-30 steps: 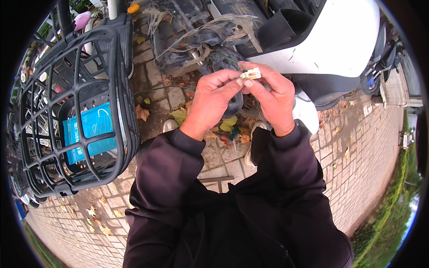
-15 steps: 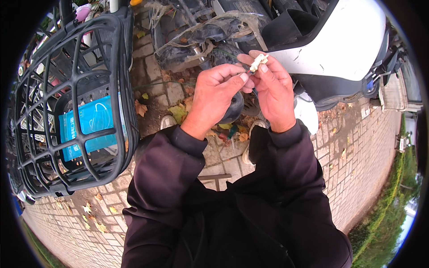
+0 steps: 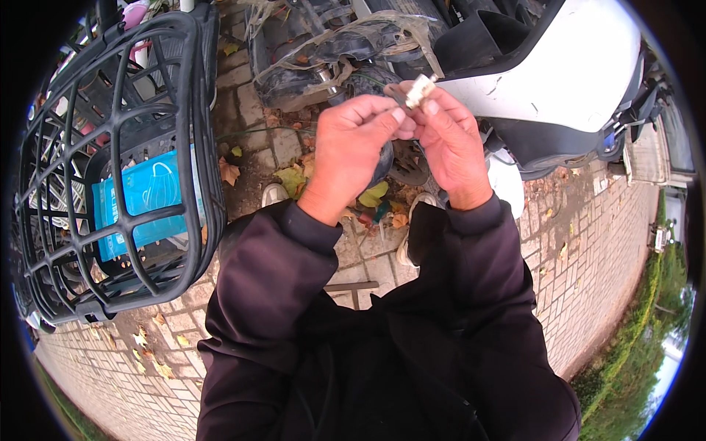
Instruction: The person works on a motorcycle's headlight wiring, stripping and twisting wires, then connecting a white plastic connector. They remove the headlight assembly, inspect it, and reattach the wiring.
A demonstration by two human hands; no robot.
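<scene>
A small cream-white plastic wiring connector [image 3: 421, 90] is pinched between the thumb and fingers of my right hand [image 3: 454, 154]. Close beside it, my left hand [image 3: 344, 151] has thumb and forefinger pressed together, the fingertips almost meeting those of the right. Whatever the left fingertips hold is too small to make out. A thin green wire [image 3: 276, 131] runs across the ground behind my left hand. Beyond both hands lie dark scooter parts wrapped in torn clear plastic [image 3: 382, 29], at the scooter's opened underside.
A black basket [image 3: 118, 220] with a blue packet [image 3: 151, 192] inside stands on my left. At the upper right is a white scooter body panel [image 3: 559, 73]. Fallen leaves [image 3: 293, 178] lie on the brick paving [image 3: 573, 242] around my shoes.
The connector has risen slightly and turned in my right fingers. My left hand has shifted slightly up and left, its fingertips still close to the connector.
</scene>
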